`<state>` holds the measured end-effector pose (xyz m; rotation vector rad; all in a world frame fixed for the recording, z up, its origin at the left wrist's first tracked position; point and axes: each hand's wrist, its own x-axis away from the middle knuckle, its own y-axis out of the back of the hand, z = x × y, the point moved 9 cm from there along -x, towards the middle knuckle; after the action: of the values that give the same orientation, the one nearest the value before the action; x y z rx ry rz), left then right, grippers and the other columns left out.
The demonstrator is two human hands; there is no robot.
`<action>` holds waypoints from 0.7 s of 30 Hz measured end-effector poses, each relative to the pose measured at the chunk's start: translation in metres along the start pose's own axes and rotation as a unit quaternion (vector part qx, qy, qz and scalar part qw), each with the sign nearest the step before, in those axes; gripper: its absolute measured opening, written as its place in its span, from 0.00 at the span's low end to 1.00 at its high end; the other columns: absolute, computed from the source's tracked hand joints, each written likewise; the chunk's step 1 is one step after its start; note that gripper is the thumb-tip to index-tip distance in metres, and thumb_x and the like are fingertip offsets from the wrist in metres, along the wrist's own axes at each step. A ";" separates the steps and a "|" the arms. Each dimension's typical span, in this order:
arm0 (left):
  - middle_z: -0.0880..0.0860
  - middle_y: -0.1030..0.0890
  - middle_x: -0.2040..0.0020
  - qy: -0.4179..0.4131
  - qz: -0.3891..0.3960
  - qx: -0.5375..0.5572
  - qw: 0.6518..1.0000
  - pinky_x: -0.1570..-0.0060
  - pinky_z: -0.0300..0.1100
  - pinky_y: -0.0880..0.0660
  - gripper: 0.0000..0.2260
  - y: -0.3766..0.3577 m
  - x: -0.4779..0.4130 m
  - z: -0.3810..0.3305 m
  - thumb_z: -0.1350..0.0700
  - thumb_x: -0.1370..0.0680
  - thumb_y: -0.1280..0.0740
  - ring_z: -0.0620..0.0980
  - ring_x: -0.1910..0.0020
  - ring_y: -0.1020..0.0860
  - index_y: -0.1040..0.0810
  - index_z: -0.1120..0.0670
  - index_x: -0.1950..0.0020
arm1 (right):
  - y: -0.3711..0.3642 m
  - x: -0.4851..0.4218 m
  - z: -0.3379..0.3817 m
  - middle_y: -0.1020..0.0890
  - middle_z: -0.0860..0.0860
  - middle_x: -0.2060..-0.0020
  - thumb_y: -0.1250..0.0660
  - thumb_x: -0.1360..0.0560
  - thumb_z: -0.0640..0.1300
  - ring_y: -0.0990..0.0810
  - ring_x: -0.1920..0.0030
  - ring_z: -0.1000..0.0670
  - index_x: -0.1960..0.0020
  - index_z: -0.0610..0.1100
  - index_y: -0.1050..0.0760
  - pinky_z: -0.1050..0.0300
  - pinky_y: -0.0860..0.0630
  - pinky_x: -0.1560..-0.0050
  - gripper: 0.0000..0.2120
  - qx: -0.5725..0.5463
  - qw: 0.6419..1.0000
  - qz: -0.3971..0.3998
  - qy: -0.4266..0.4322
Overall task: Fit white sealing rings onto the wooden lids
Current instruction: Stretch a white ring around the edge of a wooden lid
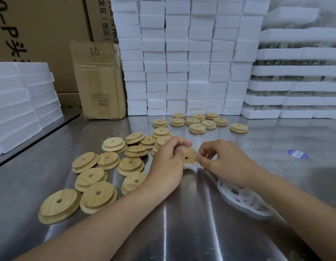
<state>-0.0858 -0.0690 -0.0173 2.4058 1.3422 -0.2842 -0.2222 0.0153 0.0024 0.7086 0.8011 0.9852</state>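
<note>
Holding one wooden lid on edge above the counter, my left grip clasps its rim so the face turns toward me. My right grip pinches a white sealing ring, stretching it around the lid. Spare rings lie under my right forearm, within easy reach.

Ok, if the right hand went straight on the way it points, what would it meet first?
Probably the wooden lid that the left hand holds; the right hand pinches a white ring right at its edge.
</note>
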 end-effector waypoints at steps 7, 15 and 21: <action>0.40 0.15 0.47 -0.011 0.012 -0.001 1.000 0.49 0.32 0.23 0.08 -0.001 0.001 -0.003 0.57 0.20 0.28 0.40 0.47 0.17 0.17 0.43 0.46 | 0.003 -0.001 -0.004 0.13 0.52 0.62 0.25 0.24 0.49 0.14 0.55 0.42 0.59 0.51 0.16 0.39 0.17 0.49 0.05 -0.086 0.996 0.023 -0.018; 0.42 0.14 0.51 0.005 -0.012 0.071 0.997 0.53 0.38 0.19 0.12 0.007 0.001 -0.005 0.66 0.21 0.27 0.48 0.50 0.13 0.17 0.48 0.49 | 0.005 -0.005 -0.011 0.12 0.50 0.58 0.23 0.25 0.47 0.14 0.51 0.43 0.51 0.50 0.19 0.46 0.20 0.49 0.06 -0.195 0.980 0.004 -0.040; 0.41 0.14 0.57 0.029 -0.009 0.102 0.994 0.48 0.52 0.18 0.10 0.005 0.003 -0.002 0.66 0.22 0.25 0.48 0.52 0.13 0.18 0.52 0.48 | 0.015 -0.006 -0.006 0.12 0.48 0.58 0.23 0.25 0.40 0.13 0.51 0.44 0.51 0.47 0.17 0.48 0.18 0.43 0.06 -0.272 0.961 -0.044 -0.008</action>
<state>-0.0798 -0.0685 -0.0148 2.5870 1.4234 -0.3750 -0.2351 0.0167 0.0129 0.2035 0.5047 1.0554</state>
